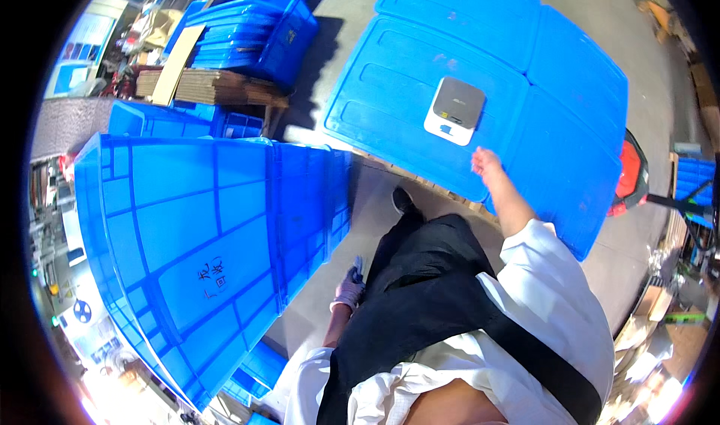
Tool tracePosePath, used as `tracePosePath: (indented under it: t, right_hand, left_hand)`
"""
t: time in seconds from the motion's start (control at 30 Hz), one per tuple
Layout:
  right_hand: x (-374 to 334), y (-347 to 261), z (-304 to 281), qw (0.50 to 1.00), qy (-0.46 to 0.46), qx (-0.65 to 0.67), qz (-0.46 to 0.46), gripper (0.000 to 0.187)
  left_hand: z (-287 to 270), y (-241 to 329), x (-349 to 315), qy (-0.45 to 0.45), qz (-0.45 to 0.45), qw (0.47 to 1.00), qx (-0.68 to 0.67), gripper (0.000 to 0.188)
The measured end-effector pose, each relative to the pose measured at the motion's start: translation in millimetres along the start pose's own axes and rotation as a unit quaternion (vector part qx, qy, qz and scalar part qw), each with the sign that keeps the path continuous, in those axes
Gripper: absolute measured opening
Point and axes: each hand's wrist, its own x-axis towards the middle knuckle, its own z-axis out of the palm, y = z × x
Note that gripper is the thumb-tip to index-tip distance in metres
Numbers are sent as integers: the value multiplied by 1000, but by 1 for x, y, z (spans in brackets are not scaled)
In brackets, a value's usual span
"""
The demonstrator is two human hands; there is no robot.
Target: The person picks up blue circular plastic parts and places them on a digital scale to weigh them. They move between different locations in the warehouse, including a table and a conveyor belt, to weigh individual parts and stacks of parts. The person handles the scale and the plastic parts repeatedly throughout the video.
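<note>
My right hand (487,163) is bare and stretched forward over the blue lids, its fingers curled in and nothing visible in them. Just beyond its fingertips, a small white device with a dark grey top (457,106) lies on a large blue lid (390,88). My left hand (349,288) wears a light glove with darker fingertips and hangs low by my leg. Its fingers look stretched out, and I see nothing in them. To the left of that hand rises a tall stack of blue plastic crates (202,222); the hand appears apart from it.
The lidded blue crates stand on a wooden pallet (405,172), with a red and black pallet truck (631,174) at its right. Flattened cardboard (202,86) and nested blue crates (247,39) are at the far left. Grey floor (311,312) shows between the stacks.
</note>
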Motion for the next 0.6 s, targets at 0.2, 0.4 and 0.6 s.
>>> tracePosePath:
  t: [0.2, 0.4, 0.6]
  right_hand:
    - [85, -52, 7, 993, -70, 61, -74, 42]
    - [72, -69, 55, 987, -99, 124, 17, 45]
    - [76, -69, 65, 949, -262, 174, -23, 43]
  left_hand:
    - [38, -33, -23, -99, -7, 977, -189, 61]
    - [103, -56, -47, 14, -76, 961, -266, 60]
    - [157, -15, -73, 48, -97, 944, -312, 60]
